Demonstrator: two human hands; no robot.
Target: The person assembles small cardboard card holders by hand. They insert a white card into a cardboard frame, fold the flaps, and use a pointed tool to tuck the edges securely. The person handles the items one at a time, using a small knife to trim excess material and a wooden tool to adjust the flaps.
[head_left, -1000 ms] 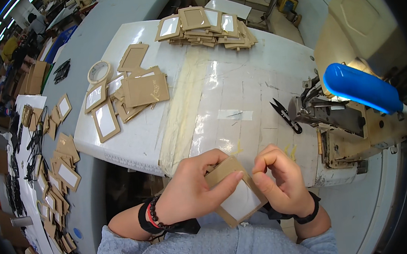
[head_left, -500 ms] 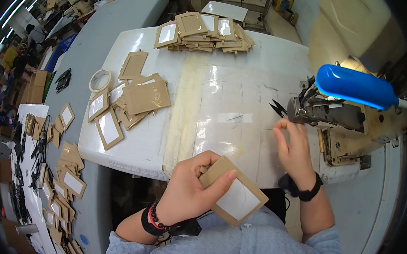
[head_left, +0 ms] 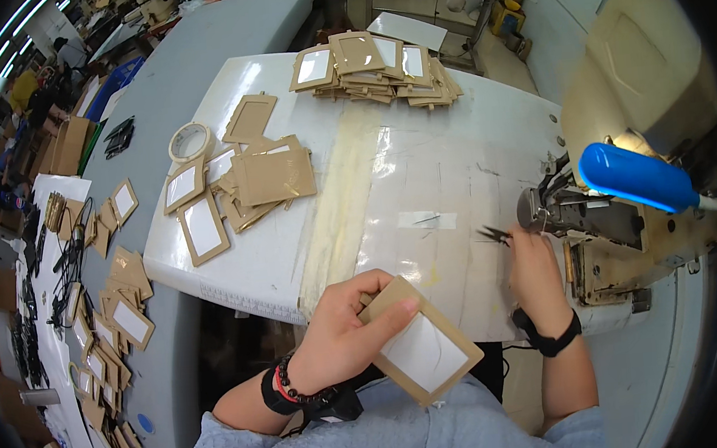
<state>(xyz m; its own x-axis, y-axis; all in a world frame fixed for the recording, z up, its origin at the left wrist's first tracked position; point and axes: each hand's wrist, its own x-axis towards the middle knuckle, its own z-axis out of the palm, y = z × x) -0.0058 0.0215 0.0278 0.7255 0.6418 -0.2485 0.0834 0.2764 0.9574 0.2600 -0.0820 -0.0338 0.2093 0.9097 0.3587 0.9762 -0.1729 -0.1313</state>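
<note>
The left hand (head_left: pixel 338 332) is closed around a flat tan rectangular card holder with a white window (head_left: pixel 428 356), the thumb laid across its face near the upper corner and the fingers bent behind it. The holder is tilted, one corner pointing down, in front of the person's light blue textured top (head_left: pixel 394 434) and by the near edge of a glossy white worktop (head_left: pixel 489 161).

The right hand (head_left: pixel 538 272) is over the worktop beside the dark metal head of a beige sewing machine (head_left: pixel 583 213), its fingers curled at a pair of black pointed thread snips (head_left: pixel 491 234). The blades stick out to the left of the fingers; the handles are hidden, so whether the hand grips the snips or only touches them cannot be told.

A glossy blue rounded lamp (head_left: pixel 636 177) stands out in front of the sewing machine. At the far edge of the worktop is a heaped stack of similar tan holders (head_left: pixel 356 52). A smaller loose pile of tan holders (head_left: pixel 273 176) lies toward the left, a cream roll of tape (head_left: pixel 174 146) just beside it. Between that pile and the sewing machine, a wide pale yellow tape strip (head_left: pixel 340 191) runs across the worktop. Further left, more tan holders (head_left: pixel 131 321) lie on a long grey table (head_left: pixel 161 113).
</note>
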